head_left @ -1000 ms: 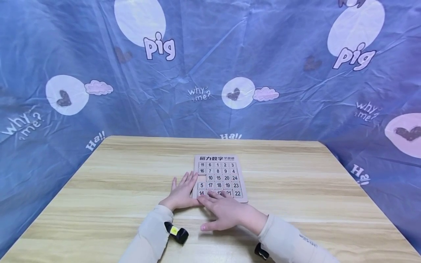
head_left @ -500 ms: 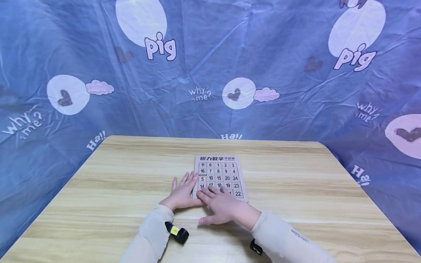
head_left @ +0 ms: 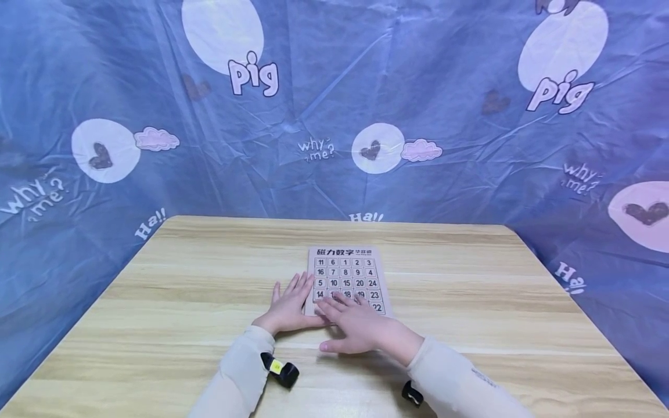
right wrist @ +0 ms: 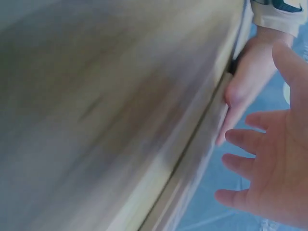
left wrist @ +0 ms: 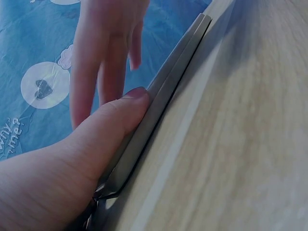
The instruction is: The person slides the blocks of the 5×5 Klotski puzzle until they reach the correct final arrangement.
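A flat number sliding puzzle (head_left: 347,253) lies on the table, its numbered tiles in rows under a printed heading. My left hand (head_left: 287,307) rests at its near left corner, fingers stretched along the left side and thumb along the near edge. In the left wrist view the thumb (left wrist: 115,113) presses on the board's edge (left wrist: 168,84). My right hand (head_left: 358,328) reaches over the lowest rows with fingers spread and thumb out to the side. It hides most of the bottom row. The right wrist view shows its fingers (right wrist: 240,166) loosely extended, holding nothing.
The wooden table (head_left: 183,290) extends around the puzzle on every side. Behind it hangs a blue printed cloth (head_left: 292,174). A black wrist camera (head_left: 284,371) is strapped on the left sleeve, another (head_left: 413,395) on the right.
In the left column, tiles 5 and 14 have slid up one row, filling the gap below 16. The right hand moved slightly away from the body, then a little right. My left hand stayed put.
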`<action>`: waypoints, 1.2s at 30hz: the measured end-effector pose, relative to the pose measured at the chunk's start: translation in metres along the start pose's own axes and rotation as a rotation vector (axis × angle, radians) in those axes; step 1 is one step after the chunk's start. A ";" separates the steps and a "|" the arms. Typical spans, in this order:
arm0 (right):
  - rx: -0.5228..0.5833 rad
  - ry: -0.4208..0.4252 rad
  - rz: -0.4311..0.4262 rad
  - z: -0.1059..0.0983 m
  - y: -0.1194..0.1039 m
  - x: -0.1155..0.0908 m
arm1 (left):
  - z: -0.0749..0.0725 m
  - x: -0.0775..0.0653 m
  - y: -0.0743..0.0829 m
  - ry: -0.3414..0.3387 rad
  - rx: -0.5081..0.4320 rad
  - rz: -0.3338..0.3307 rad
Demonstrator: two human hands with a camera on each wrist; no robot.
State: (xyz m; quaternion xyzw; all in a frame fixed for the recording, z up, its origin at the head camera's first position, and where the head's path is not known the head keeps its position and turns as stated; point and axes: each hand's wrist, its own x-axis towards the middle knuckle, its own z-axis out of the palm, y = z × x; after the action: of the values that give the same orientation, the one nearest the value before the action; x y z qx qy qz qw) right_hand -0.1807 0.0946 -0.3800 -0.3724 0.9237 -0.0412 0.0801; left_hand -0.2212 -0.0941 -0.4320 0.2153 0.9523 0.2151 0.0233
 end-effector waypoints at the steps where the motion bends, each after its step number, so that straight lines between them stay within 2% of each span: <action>1: 0.010 0.003 0.000 -0.001 0.002 -0.004 | 0.000 0.000 0.000 0.002 0.000 0.003; 11: 0.012 0.088 0.050 0.002 0.035 -0.056 | 0.001 0.000 -0.001 -0.009 -0.011 -0.019; 16: 0.011 0.114 0.081 0.004 0.044 -0.071 | 0.001 0.001 -0.003 -0.011 -0.005 -0.016; 24: 0.012 0.106 0.106 0.008 0.046 -0.076 | 0.000 0.001 -0.001 -0.015 -0.016 -0.010; 36: -0.008 0.100 0.079 0.011 0.039 -0.066 | 0.000 0.001 -0.002 -0.009 -0.012 -0.012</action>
State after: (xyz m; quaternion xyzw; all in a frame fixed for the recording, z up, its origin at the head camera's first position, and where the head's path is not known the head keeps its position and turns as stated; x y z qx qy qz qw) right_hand -0.1583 0.1686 -0.3885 -0.3333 0.9407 -0.0527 0.0339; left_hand -0.2233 -0.0949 -0.4328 0.2106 0.9520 0.2198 0.0304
